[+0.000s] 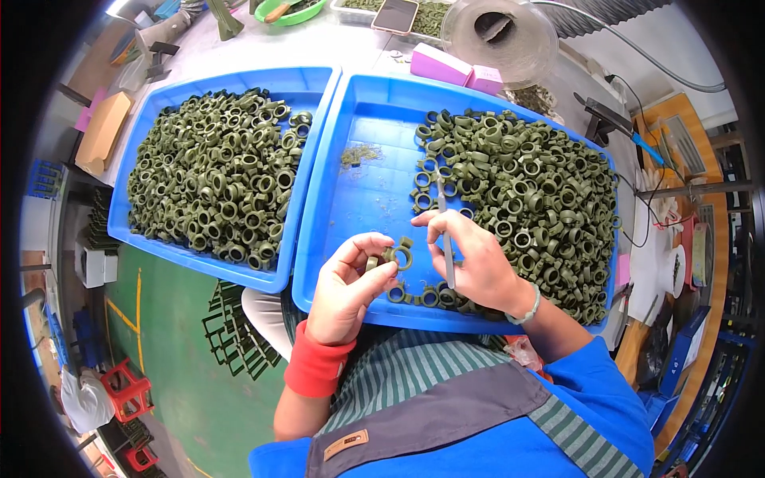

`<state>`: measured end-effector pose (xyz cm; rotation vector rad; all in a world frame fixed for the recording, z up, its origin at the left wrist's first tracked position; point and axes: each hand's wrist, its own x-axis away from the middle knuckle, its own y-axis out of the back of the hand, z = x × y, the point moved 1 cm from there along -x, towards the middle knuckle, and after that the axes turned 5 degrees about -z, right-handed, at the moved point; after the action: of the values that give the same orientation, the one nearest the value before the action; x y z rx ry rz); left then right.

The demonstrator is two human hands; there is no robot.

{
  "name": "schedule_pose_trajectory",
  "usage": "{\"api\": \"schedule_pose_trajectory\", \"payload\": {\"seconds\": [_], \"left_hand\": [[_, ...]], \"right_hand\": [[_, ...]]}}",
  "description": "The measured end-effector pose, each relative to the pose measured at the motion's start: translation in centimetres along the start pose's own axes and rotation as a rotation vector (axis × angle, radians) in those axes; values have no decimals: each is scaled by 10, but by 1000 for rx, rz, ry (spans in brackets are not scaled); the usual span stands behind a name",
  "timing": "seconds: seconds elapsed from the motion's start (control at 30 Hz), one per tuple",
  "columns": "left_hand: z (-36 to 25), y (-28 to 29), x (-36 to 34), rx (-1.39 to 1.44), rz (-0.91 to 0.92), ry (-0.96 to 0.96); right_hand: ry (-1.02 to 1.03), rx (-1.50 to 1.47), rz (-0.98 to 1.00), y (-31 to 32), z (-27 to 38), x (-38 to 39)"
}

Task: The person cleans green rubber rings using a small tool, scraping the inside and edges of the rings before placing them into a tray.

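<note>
My left hand (351,279), with a red wristband, pinches a couple of olive-green plastic ring clips (401,256) between thumb and fingers. Just to the right, my right hand (478,259) grips a slim grey metal knife (448,251) that stands nearly upright in this view, apart from the clips. Both hands are over the near part of the right blue tray (351,215). A big heap of loose ring clips (534,199) fills that tray's right side, and several more lie by its near edge under the hands.
To the left, a second blue tray (275,279) is heaped with green clips (215,175). Small green scraps (360,154) lie in the right tray. Behind are pink blocks (442,64), a round clear lid (498,48), a phone (395,15) and a green basket (291,13).
</note>
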<state>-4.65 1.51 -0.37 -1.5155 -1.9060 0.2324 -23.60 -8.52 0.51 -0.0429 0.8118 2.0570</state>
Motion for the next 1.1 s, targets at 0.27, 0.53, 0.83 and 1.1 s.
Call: {"api": "schedule_pose_trajectory", "payload": {"seconds": [0.27,0.53,0.83,1.1], "left_hand": [[-7,-2,0,56,25,119],[-4,-13,-2,-129,125,37],[12,-9,-4,-88,4,-146],[7,-16,-3,-241,28,-109]], "right_hand": [[-60,167,126,2,-11,7],[-458,-632,197,5,8,1],[-573,-761,33,-2,9,2],[-498,-360,74,3,20,2]]}}
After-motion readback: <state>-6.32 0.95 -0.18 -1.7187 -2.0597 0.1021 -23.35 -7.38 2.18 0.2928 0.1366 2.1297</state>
